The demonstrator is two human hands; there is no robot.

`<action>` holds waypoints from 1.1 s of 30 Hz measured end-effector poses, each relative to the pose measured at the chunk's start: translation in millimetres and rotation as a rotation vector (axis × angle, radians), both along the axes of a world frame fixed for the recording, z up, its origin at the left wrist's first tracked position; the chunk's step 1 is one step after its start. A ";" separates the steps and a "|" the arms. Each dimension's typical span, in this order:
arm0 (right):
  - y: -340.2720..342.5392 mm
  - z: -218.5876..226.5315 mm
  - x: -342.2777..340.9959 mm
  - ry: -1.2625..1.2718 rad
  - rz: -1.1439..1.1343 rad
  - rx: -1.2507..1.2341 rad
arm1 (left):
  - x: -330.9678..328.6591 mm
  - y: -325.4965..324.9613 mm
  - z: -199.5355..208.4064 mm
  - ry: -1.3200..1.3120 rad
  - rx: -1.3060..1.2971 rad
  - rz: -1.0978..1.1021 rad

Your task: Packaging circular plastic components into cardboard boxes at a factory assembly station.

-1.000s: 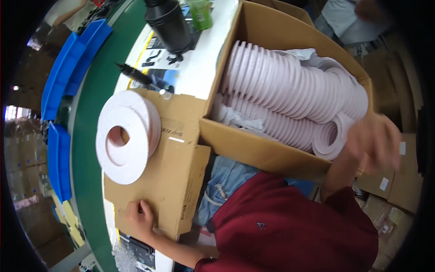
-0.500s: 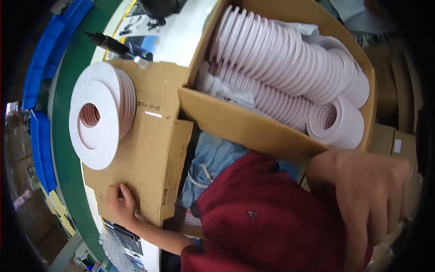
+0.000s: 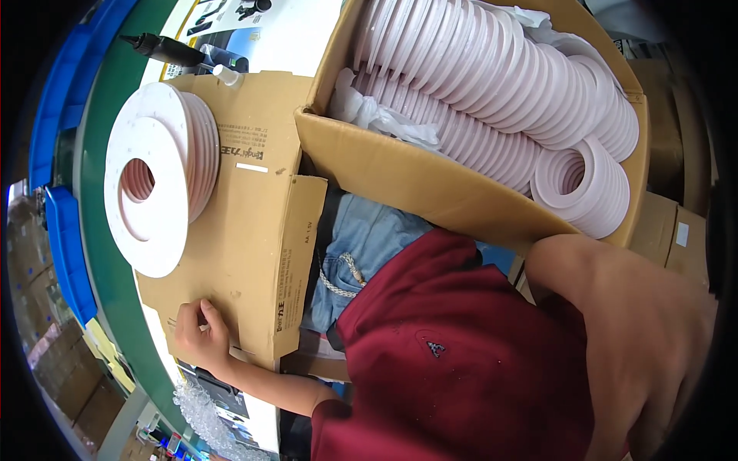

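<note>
My left hand (image 3: 201, 329) rests on a flattened cardboard sheet (image 3: 254, 230), its fingers loosely curled and nothing visible in them. Beyond it on the cardboard stands a stack of pale pinkish-white discs (image 3: 146, 223) with round centre holes; a smaller ring lies against the front large disc. Very close and large at the right rim is my right hand (image 3: 653, 330), its fingertips in shadow and out of sight. Next to it stands an open cardboard box (image 3: 384, 188), packed with rows of similar pale rings (image 3: 492, 73) and some crumpled white wrapping (image 3: 384, 119).
A black-tipped bottle (image 3: 165, 50) and a small white cap (image 3: 227, 75) lie past the cardboard. Blue bins (image 3: 69, 253) line the green surface (image 3: 115, 307) at left. Clear crumpled plastic (image 3: 204, 415) sits near my left forearm. More cartons (image 3: 657, 223) stand at far right.
The view has shifted slightly, so the discs and box appear higher. My right hand looks larger and lower, nearer the camera. My left hand stays curled on the cardboard.
</note>
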State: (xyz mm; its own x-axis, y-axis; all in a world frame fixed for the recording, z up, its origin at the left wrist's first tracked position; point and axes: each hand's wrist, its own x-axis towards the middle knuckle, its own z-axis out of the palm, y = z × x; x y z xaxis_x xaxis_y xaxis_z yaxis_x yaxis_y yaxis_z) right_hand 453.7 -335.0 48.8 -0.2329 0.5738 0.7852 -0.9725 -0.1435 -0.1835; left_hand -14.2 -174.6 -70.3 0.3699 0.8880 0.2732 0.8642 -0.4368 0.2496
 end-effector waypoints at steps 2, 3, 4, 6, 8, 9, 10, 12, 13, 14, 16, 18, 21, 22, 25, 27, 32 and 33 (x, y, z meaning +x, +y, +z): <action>-0.4 -1.5 -0.2 0.003 -0.001 0.000 | -2.5 -1.3 1.4 0.008 -0.004 0.017; 4.1 -5.6 6.4 0.005 -0.003 0.001 | -3.1 -1.7 2.8 0.013 -0.008 0.030; 0.3 -4.8 12.2 0.007 -0.005 0.002 | -3.3 -2.2 3.1 0.017 -0.006 0.031; -2.9 -3.3 14.8 0.008 -0.009 0.002 | -0.9 -1.4 1.7 -0.019 0.002 0.018; -1.2 -6.3 12.6 0.006 -0.016 0.000 | -1.1 -0.4 1.9 -0.010 -0.010 0.022; 1.4 -6.8 9.3 0.003 -0.022 -0.001 | -0.8 0.5 0.6 -0.005 -0.023 0.024; 2.9 -5.9 7.1 -0.001 -0.028 -0.003 | -0.1 1.1 -1.5 -0.006 -0.024 0.021; 2.9 -7.0 6.0 0.002 -0.026 -0.001 | -0.5 0.8 -0.9 -0.028 -0.011 0.016; -1.9 -6.6 12.3 0.002 -0.027 0.000 | -0.9 1.0 -0.3 -0.026 -0.009 0.018; -1.5 -4.9 0.8 0.004 -0.023 -0.002 | -1.3 0.3 0.8 -0.017 -0.018 0.026; 5.0 -5.1 1.4 0.007 -0.017 -0.006 | -1.2 -0.6 1.6 -0.005 -0.027 0.040; -0.5 -3.6 -3.9 0.011 -0.012 -0.007 | -2.4 -1.6 2.1 0.014 -0.016 0.040; 8.8 -6.9 -6.9 0.000 -0.035 -0.005 | 1.6 1.7 1.7 -0.007 -0.038 0.043; -1.9 -5.3 8.3 -0.006 -0.049 -0.003 | 5.0 3.6 1.4 -0.012 -0.036 0.032; -14.1 -2.6 -0.1 0.008 -0.011 -0.012 | -2.4 -4.6 3.4 0.012 -0.010 0.045; -11.0 -5.4 -1.7 0.006 -0.022 -0.008 | 2.0 -1.6 3.3 -0.024 -0.025 0.022; 1.7 -5.1 -4.4 0.003 -0.028 -0.010 | 3.7 -0.3 2.4 -0.028 -0.017 0.006; 11.0 -9.3 -8.7 0.001 -0.031 -0.010 | 3.5 -0.1 1.8 -0.024 -0.030 0.016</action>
State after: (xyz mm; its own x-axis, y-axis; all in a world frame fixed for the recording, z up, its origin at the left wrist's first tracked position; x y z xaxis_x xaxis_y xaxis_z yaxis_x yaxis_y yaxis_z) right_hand 445.1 -324.0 39.5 -0.2135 0.5888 0.7796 -0.9768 -0.1148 -0.1807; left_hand -10.8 -174.6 -68.5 0.3491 0.9017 0.2551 0.8646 -0.4150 0.2834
